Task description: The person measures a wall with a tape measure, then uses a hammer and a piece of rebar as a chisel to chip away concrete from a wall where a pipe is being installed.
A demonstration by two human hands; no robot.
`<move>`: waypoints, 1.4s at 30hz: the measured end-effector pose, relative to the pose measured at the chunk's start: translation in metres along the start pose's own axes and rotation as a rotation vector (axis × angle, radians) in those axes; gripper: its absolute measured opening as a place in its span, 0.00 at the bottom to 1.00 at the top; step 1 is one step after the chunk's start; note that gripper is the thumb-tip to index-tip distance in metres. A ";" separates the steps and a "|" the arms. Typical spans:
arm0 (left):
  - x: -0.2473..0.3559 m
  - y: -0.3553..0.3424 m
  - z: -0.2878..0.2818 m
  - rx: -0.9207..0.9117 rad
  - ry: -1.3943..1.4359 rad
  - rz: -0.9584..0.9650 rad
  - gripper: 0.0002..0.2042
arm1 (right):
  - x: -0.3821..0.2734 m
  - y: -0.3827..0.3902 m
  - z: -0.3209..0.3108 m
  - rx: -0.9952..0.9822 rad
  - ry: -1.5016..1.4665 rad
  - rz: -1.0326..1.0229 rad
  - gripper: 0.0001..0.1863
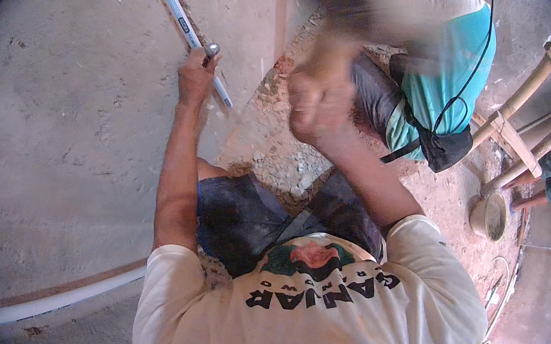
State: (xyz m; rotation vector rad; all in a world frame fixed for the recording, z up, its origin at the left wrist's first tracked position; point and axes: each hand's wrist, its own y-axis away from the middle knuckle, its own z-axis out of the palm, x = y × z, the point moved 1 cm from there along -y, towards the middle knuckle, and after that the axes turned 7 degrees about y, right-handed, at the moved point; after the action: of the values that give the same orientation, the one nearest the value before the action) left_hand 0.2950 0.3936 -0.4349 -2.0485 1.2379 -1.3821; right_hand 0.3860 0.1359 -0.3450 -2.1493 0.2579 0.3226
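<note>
Gripping a round-headed metal tool by the white-blue pipe, upper left-centre of frame, left hand could get hit, or pipe crack, if blurred right hand, grip can't tell, swings off-line

The white T-shirt has short sleeves and black lettering, above dark shorts.
</note>
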 end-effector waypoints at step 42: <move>-0.020 -0.002 0.008 -0.069 -0.283 0.020 0.14 | 0.024 -0.009 -0.006 -0.051 -0.241 0.144 0.18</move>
State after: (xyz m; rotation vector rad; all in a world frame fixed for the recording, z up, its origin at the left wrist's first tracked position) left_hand 0.3004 0.4099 -0.4476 -2.1807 1.1930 -1.0084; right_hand 0.4119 0.1348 -0.3427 -2.1214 0.2677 0.6724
